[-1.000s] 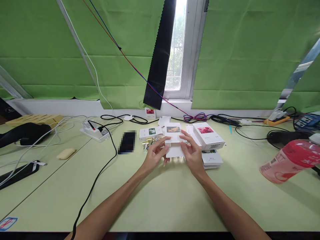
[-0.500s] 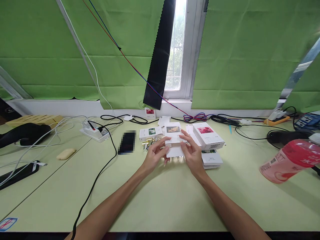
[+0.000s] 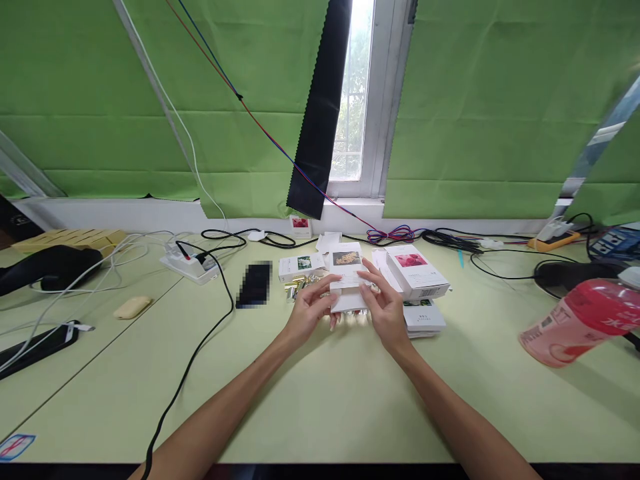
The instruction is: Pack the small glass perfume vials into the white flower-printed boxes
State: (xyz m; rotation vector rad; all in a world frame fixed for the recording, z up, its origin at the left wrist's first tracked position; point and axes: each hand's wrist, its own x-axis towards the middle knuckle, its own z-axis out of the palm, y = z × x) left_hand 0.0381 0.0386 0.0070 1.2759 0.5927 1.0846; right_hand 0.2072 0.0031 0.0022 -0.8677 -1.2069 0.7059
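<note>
My left hand (image 3: 311, 313) and my right hand (image 3: 384, 308) both grip a small white carton (image 3: 348, 275) with a brownish flower picture on its top, held just above the pale green table (image 3: 320, 400). The fingers of each hand pinch its sides, and its lower flap hangs open toward me. Several small gold tubes (image 3: 298, 287) lie on the table just left of the carton. A white box with a pink flower picture (image 3: 416, 271) lies right of my right hand on a flat stack of white boxes (image 3: 424, 315). Another white box with a green picture (image 3: 301, 265) lies behind the tubes.
A dark phone (image 3: 255, 285) lies left of the tubes. A white power strip (image 3: 189, 265) and black cables (image 3: 200, 347) cross the left side. A pink bottle (image 3: 580, 321) lies tilted at the right. Cables (image 3: 450, 240) run along the windowsill, beneath green blinds.
The carton's lower flap has folded in a little and the carton has shifted slightly away from me. Both hands keep their grip in nearly the same place.
</note>
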